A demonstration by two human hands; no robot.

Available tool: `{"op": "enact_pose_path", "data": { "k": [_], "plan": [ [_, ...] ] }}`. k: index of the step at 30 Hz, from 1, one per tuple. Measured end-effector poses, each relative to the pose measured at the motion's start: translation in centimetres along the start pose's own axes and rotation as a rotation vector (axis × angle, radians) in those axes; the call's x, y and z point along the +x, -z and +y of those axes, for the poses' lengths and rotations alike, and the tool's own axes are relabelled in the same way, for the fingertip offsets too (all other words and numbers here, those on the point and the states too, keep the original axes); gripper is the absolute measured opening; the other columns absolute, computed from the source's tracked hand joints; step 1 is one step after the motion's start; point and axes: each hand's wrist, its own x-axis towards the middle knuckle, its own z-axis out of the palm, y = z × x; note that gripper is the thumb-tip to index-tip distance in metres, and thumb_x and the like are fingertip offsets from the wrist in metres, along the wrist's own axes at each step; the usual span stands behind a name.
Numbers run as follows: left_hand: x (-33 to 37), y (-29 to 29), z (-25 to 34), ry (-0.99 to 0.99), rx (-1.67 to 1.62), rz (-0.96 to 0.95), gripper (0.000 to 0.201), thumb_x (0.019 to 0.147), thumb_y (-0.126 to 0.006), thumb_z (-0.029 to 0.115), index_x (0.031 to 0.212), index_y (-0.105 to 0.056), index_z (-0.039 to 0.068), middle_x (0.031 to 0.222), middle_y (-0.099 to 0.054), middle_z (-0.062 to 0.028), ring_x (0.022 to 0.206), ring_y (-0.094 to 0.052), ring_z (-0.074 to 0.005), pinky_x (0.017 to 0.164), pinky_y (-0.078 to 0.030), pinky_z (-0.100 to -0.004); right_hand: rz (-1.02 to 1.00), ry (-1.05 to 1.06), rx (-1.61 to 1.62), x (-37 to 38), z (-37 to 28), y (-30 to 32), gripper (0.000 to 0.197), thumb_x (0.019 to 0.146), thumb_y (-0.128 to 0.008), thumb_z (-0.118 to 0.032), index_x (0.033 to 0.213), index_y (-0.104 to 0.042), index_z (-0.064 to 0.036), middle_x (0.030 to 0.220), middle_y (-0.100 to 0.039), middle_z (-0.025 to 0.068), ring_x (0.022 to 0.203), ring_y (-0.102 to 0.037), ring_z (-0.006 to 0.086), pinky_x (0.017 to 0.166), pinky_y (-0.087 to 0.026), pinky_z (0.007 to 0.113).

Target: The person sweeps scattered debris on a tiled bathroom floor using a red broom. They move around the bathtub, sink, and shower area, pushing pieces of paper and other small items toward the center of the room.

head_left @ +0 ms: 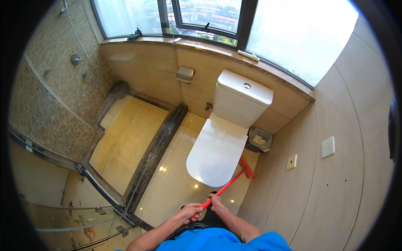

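A red long-handled floor brush (pixel 228 184) slants from my waist out to the right of the toilet. Its red head (pixel 247 167) rests on the tiles between the toilet and the right wall. Near the handle's end, my left hand (pixel 191 212) is closed round it. My right hand (pixel 215 202) grips the same handle a little farther along. The white toilet (pixel 215 148) stands just ahead of my hands with its lid down.
A small grey bin (pixel 259 140) with a liner stands right of the toilet. The tiled right wall (pixel 276 188) runs close by. At left, a dark stone curb (pixel 157 146) borders the shower floor (pixel 130 140), with a glass panel (pixel 79 226) nearer me. A window sill (pixel 201 46) spans the back.
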Motion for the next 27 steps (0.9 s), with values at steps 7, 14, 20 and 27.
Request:
{"op": "enact_pose_path", "data": {
  "k": [7,14,20,27],
  "plan": [
    [-2.4,1.1,-1.8,0.002,0.112,-0.039,0.018,0.086,-0.046,0.01,0.102,-0.046,0.003,0.063,-0.05,-0.0048,0.045,-0.047,-0.0086,0.033,-0.038,-0.0198,-0.089,-0.014,0.215,-4.6,3.5,-0.9,0.021,0.077,-0.058,-0.015,0.087,-0.046,-0.0011,0.062,-0.05,0.0079,0.057,-0.05,0.0211,0.048,-0.045,0.037],
    [1.1,-0.7,-2.4,0.091,0.111,0.009,0.022,0.084,-0.044,0.007,0.106,-0.044,0.003,0.065,-0.053,-0.008,0.044,-0.047,-0.0099,0.031,-0.038,-0.0199,-0.042,0.104,0.02,-0.6,2.9,1.6,0.014,0.077,-0.054,-0.012,0.075,-0.048,-0.0003,0.058,-0.048,0.0078,0.049,-0.047,0.0194,0.045,-0.044,0.036],
    [4.1,-5.1,0.0,0.114,0.062,0.055,0.02,0.087,-0.046,0.014,0.104,-0.044,0.004,0.067,-0.052,-0.0081,0.042,-0.043,-0.0095,0.029,-0.033,-0.0199,-0.04,0.108,-0.085,0.5,-2.3,4.2,0.015,0.077,-0.054,-0.013,0.071,-0.049,-0.0008,0.058,-0.05,0.0078,0.049,-0.049,0.0186,0.041,-0.043,0.035],
    [5.0,-7.1,2.1,0.097,-0.046,0.07,0.024,0.089,-0.047,0.017,0.109,-0.044,0.005,0.068,-0.048,-0.0047,0.043,-0.04,-0.008,0.031,-0.03,-0.0189,-0.096,0.06,-0.127,-0.5,-6.3,4.8,0.015,0.076,-0.053,-0.014,0.07,-0.048,-0.0015,0.057,-0.048,0.0067,0.043,-0.047,0.0172,0.034,-0.039,0.032]
  ]
}}
